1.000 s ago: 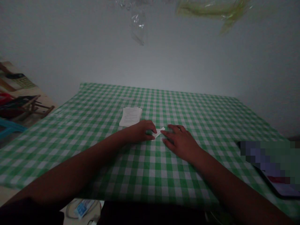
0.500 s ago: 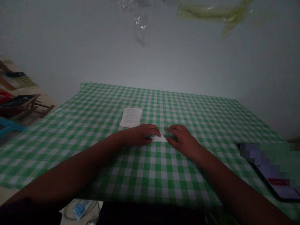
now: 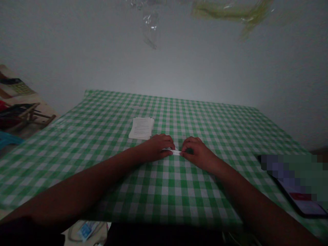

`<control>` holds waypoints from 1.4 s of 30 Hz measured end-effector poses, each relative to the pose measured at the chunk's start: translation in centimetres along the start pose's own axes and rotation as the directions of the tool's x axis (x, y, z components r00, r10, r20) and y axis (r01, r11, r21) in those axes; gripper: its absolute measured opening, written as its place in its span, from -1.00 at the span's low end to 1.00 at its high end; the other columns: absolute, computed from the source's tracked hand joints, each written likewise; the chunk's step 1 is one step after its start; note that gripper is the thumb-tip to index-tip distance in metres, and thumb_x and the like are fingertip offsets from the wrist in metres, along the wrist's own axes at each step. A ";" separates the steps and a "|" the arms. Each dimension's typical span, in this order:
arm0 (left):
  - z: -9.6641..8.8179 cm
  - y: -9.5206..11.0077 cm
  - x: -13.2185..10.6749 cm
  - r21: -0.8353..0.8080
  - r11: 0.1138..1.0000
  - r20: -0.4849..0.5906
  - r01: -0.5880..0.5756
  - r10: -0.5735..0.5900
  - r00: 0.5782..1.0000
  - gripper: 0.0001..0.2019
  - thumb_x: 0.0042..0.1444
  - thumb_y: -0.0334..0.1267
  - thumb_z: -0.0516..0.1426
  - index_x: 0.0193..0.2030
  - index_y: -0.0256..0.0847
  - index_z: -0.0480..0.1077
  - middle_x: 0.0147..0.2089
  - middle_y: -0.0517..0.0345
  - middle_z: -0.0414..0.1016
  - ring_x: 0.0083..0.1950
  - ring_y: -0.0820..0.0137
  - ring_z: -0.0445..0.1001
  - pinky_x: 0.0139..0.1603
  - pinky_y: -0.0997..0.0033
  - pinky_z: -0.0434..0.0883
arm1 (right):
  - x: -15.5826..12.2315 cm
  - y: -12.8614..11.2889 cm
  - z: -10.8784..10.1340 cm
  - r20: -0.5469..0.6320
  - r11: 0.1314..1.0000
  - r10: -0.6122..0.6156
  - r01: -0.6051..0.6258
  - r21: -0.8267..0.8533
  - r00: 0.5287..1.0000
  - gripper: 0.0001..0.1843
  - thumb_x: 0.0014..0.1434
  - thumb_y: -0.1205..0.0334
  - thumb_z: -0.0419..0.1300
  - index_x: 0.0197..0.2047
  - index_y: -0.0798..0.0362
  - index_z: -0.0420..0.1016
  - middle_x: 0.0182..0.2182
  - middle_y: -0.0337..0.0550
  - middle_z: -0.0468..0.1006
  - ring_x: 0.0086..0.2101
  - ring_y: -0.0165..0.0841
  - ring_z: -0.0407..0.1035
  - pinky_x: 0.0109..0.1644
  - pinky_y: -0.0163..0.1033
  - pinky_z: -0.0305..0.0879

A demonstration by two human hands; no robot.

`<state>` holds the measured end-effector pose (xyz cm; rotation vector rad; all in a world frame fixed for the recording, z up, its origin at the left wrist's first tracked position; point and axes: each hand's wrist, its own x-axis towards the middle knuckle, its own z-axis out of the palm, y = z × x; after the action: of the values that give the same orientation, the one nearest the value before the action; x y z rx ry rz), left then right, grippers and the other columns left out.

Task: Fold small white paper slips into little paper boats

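Clock taken from the folded paper strip [image 3: 176, 152], low mid-view on the table. Left hand [image 3: 160, 147] pinched its 9 o'clock end, right hand [image 3: 196, 151] its 3 o'clock end, thumbs opposed to fingers. I judged it well creased, already narrow; whether folds remained I could not tell. Stack of printed sheets [image 3: 141, 128] lay flat, unfolded, at 10. Surface: green-white checked cloth [image 3: 164, 201]; black-edged device [image 3: 294, 188] between 3 and 4. Room dim: pale wall [image 3: 179, 65], yellow tape [image 3: 230, 13] at 1, blue furniture [image 3: 10, 138] at 9.
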<state>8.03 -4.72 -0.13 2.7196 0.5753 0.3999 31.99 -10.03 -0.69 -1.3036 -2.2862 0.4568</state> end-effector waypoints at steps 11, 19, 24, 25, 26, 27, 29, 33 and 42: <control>0.4 0.6 0.4 0.043 0.994 -0.030 0.104 -0.102 0.994 -0.88 0.26 -0.23 0.14 -0.19 -0.22 0.44 -0.08 0.08 0.48 -0.03 0.31 0.41 0.05 0.27 0.32 | 0.3 0.2 1.2 -0.030 0.991 0.088 -0.091 -0.100 0.996 -0.92 0.24 0.25 0.17 -0.28 0.02 0.47 -0.16 -0.11 0.49 -0.12 -0.23 0.32 0.02 -0.03 0.22; 0.6 1.1 0.5 0.080 0.978 -0.036 0.195 -0.193 0.981 -0.90 0.24 -0.23 0.13 -0.18 -0.19 0.43 -0.06 0.10 0.49 0.01 0.28 0.40 0.09 0.17 0.23 | 0.3 -0.3 1.5 -0.037 0.978 0.108 -0.112 -0.175 0.993 -0.91 0.25 0.24 0.15 -0.29 0.03 0.44 -0.16 -0.08 0.47 -0.13 -0.20 0.31 0.01 -0.02 0.22; 1.1 0.9 0.6 0.118 0.953 -0.109 0.281 -0.269 0.957 -0.91 0.25 -0.23 0.13 -0.22 -0.19 0.40 -0.05 0.12 0.47 0.02 0.27 0.37 0.04 0.19 0.21 | 0.4 -0.7 1.3 -0.151 0.976 0.106 -0.132 -0.172 0.983 -0.87 0.27 0.26 0.09 -0.16 0.07 0.44 -0.14 0.00 0.47 -0.11 -0.16 0.31 -0.02 -0.02 0.26; 1.2 0.8 0.6 0.133 0.942 -0.132 0.308 -0.291 0.948 -0.90 0.24 -0.22 0.13 -0.24 -0.19 0.39 -0.06 0.12 0.47 0.02 0.26 0.37 0.03 0.18 0.21 | 0.4 -1.0 1.1 -0.171 0.976 0.078 -0.110 -0.189 0.982 -0.83 0.28 0.27 0.07 -0.11 0.09 0.44 -0.11 0.03 0.47 -0.09 -0.15 0.30 0.00 -0.01 0.26; 1.3 0.8 0.7 0.146 0.931 -0.153 0.334 -0.313 0.937 -0.89 0.24 -0.21 0.13 -0.26 -0.19 0.39 -0.08 0.12 0.47 0.01 0.25 0.36 0.01 0.18 0.21 | 0.3 -1.3 1.0 -0.176 0.974 0.041 -0.079 -0.214 0.984 -0.78 0.29 0.29 0.05 -0.06 0.11 0.43 -0.09 0.05 0.46 -0.06 -0.13 0.29 0.01 0.00 0.25; 1.3 0.7 0.7 0.153 0.922 -0.170 0.356 -0.331 0.928 -0.88 0.24 -0.21 0.14 -0.27 -0.19 0.39 -0.09 0.12 0.47 0.01 0.24 0.35 0.00 0.17 0.20 | 0.2 -1.7 0.8 -0.153 0.969 -0.002 -0.036 -0.244 0.988 -0.74 0.30 0.31 0.02 -0.01 0.12 0.43 -0.07 0.07 0.47 -0.05 -0.12 0.29 0.03 0.00 0.25; 1.4 0.6 0.8 0.143 0.910 -0.193 0.388 -0.359 0.913 -0.88 0.23 -0.19 0.14 -0.27 -0.18 0.39 -0.10 0.12 0.47 0.01 0.23 0.33 -0.01 0.17 0.20 | 0.0 -2.6 0.7 -0.050 0.957 -0.056 0.039 -0.289 0.997 -0.65 0.31 0.35 -0.03 0.11 0.12 0.41 -0.04 0.08 0.47 -0.04 -0.12 0.29 0.02 0.01 0.25; 1.2 0.6 0.9 0.089 0.891 -0.194 0.445 -0.422 0.886 -0.87 0.22 -0.19 0.16 -0.28 -0.19 0.40 -0.08 0.14 0.48 0.03 0.22 0.32 -0.02 0.18 0.20 | -0.4 -4.0 1.0 0.087 0.915 0.036 0.002 -0.403 0.996 -0.52 0.34 0.27 -0.03 0.29 0.12 0.30 -0.08 0.09 0.46 -0.12 -0.11 0.31 -0.06 0.01 0.27; 0.9 0.9 1.0 0.067 0.884 -0.167 0.463 -0.448 0.878 -0.89 0.22 -0.20 0.17 -0.26 -0.18 0.41 -0.05 0.15 0.48 0.04 0.22 0.31 -0.01 0.17 0.20 | -0.6 -4.2 1.2 0.098 0.856 0.108 -0.043 -0.515 0.989 -0.50 0.38 0.11 -0.05 0.33 -0.03 0.28 -0.10 0.07 0.44 -0.14 -0.09 0.33 -0.14 0.03 0.27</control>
<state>9.51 -5.26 -0.44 2.5442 1.2788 0.4554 28.57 -12.72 0.23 -1.6558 -2.5739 -0.0688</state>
